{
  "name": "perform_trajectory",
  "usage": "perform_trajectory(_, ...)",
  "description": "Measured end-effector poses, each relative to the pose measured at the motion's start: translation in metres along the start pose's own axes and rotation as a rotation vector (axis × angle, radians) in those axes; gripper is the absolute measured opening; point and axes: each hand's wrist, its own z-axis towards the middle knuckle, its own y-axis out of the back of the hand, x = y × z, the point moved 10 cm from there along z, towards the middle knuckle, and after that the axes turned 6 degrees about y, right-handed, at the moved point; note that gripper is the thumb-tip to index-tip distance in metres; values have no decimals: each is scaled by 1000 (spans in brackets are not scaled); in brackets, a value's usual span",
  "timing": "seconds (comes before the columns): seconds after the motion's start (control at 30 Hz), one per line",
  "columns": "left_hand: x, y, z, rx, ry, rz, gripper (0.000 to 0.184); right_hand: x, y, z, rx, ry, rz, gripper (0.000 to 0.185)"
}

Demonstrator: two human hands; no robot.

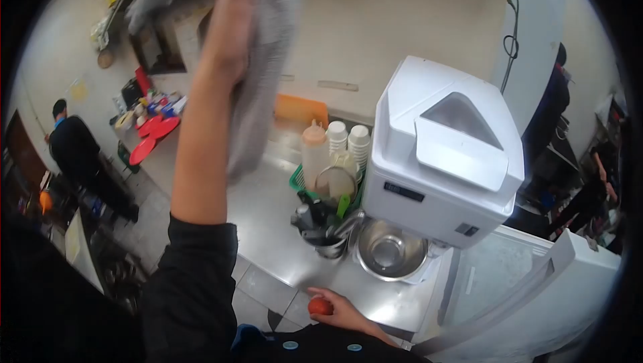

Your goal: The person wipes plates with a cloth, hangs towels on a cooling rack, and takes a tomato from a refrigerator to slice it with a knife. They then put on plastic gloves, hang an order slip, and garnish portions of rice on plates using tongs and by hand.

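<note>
My left hand (pixel 236 18) is raised high at the top of the head view, gripping a grey cloth (pixel 271 48). Motion smears its fingers, and the cloth hangs down beside the wrist. Low in front of my body, my right hand (pixel 340 311) is closed around a small red tomato (pixel 321 306). That hand is by the front edge of the steel counter (pixel 268 219). Nearest to it on the counter are a steel bowl (pixel 392 249) and a metal container of dark-handled utensils (pixel 328 248).
A white machine (pixel 445 155) stands behind the bowl. A green basket (pixel 295 177) holds a squeeze bottle (pixel 313 155) and stacked white cups (pixel 359 140). An open white lid (pixel 529 296) slants at right. One person (pixel 77 152) stands at far left; others are at right.
</note>
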Motion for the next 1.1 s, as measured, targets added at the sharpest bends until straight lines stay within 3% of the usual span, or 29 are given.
perform_trajectory(0.07,-1,-120,11,520,-49,171,44,14,1,32,18,72,-32,64)
perform_trajectory(0.1,-48,-173,-33,746,-363,167,50,15,4,45,-1,73,-29,64)
perform_trajectory(0.13,-31,-211,-50,894,-325,282,57,12,0,57,46,62,-20,63)
perform_trajectory(0.17,-12,-236,-65,1038,-284,399,65,9,-4,67,96,48,-11,62)
perform_trajectory(0.23,6,-253,-101,1250,-454,447,74,6,-2,83,88,70,-4,61)
perform_trajectory(0.27,16,-250,-107,1340,-438,431,72,3,-3,89,97,40,61,61)
perform_trajectory(0.37,22,-208,-80,1206,-394,235,61,4,-4,110,119,-23,199,61)
perform_trajectory(0.43,27,-159,-49,982,-314,67,47,-2,-14,123,165,-81,291,62)
perform_trajectory(0.57,71,-59,-45,825,-117,46,31,-6,-52,160,256,-72,505,63)
perform_trajectory(0.63,94,1,-62,765,-159,58,34,-6,-51,189,99,-46,540,65)
perform_trajectory(0.7,134,71,-74,748,-40,229,33,-6,-72,218,136,-85,581,70)
perform_trajectory(0.77,179,167,-83,642,149,405,32,-15,-82,245,0,-128,556,76)
perform_trajectory(0.87,234,347,-102,334,453,713,26,1,-101,309,-99,-128,491,71)
perform_trajectory(0.93,236,463,-128,156,585,921,25,5,-112,355,-214,-65,473,62)
perform_trajectory(1.03,212,587,-165,-66,830,1086,24,37,-157,444,-66,90,488,56)
perform_trajectory(1.1,197,638,-180,-209,855,1034,24,77,-194,496,49,225,486,57)
